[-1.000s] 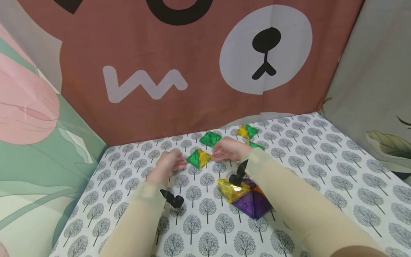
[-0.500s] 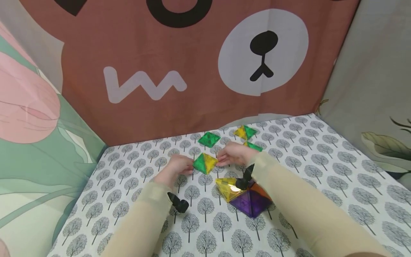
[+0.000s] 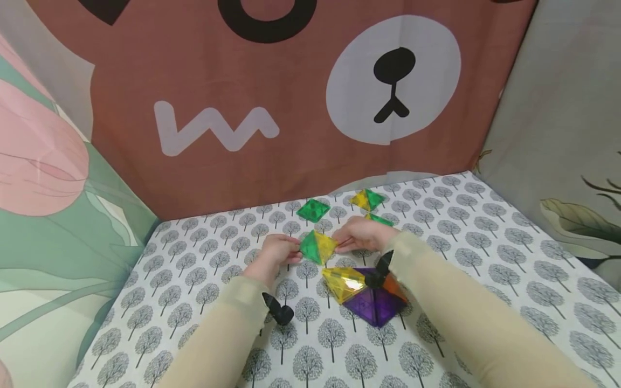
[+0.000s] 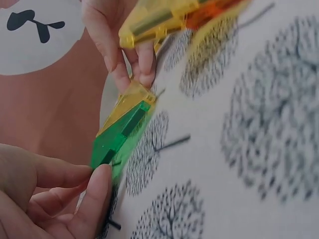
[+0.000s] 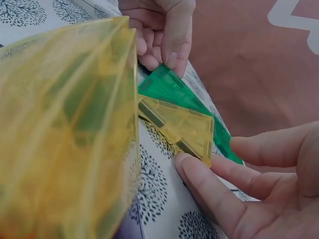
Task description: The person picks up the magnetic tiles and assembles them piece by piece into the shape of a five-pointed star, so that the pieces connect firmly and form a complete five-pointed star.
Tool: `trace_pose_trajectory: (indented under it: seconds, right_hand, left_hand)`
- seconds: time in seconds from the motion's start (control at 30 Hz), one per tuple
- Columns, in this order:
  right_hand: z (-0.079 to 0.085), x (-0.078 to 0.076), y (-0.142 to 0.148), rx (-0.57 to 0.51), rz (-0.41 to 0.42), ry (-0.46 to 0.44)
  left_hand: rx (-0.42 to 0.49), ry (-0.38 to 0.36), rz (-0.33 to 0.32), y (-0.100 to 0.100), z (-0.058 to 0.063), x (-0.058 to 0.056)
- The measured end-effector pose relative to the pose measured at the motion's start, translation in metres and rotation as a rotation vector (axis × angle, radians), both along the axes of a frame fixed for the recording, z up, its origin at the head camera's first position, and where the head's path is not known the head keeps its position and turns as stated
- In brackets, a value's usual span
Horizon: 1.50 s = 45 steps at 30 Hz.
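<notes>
A green triangular magnetic tile [image 3: 309, 246] and a yellow triangular one [image 3: 325, 247] meet along an edge and form a raised, diamond-like shape. My left hand [image 3: 278, 253] pinches the green tile's outer corner between thumb and fingers, as the left wrist view shows. From the opposite side, my right hand [image 3: 364, 234] holds the outer corner of the yellow tile, thumb and fingertips at its edge. Just in front of the right hand lies a larger raised assembly [image 3: 371, 307] of yellow, purple and orange tiles, partly covered by the right wrist's camera mount. Its yellow side [image 5: 70, 114] fills much of the right wrist view.
Behind the hands lie a green diamond [image 3: 313, 210] and a yellow-green pair [image 3: 367, 199]. Another yellow-green piece [image 3: 380, 219] is half hidden by the right hand. A brown bear-print curtain [image 3: 218, 178] rises along the table's back edge [image 3: 242, 208].
Both hands close in on the yellow-green pair and take its corners. The pair shifts right and slightly toward me. The other pieces stay put while the head view shifts slightly.
</notes>
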State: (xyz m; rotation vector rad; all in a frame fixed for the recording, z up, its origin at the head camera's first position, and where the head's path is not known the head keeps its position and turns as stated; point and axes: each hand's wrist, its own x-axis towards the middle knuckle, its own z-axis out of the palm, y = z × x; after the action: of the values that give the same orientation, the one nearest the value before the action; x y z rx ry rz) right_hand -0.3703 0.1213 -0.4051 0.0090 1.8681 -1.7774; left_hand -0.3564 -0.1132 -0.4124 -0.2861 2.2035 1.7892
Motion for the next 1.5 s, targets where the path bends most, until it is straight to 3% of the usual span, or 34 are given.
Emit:
trace_pose_trajectory:
  seconds: [0.2,0.47,0.87,1.0,1.23,1.5]
  right_hand:
    - [0.001,0.005,0.015,0.002,0.015,0.02]
    - [0.011,0.021,0.048,0.063,0.004,0.042]
    - [0.019,0.056,0.085,0.073,-0.064,0.091]
    - [0.018,0.067,0.094,0.068,-0.068,0.094]
    - [0.009,0.078,0.099,0.035,-0.072,0.074]
    - [0.001,0.083,0.101,0.037,-0.091,0.072]
  left_hand:
    - [0.048,-0.005,0.003,0.01,0.005,0.003]
    - [0.133,0.021,-0.086,0.03,0.016,0.017]
    - [0.092,0.054,-0.194,0.063,0.026,0.034]
    - [0.051,0.073,-0.215,0.072,0.025,0.037]
    - [-0.147,0.131,-0.269,0.075,0.019,0.039]
    - [-0.217,0.146,-0.301,0.078,0.012,0.039]
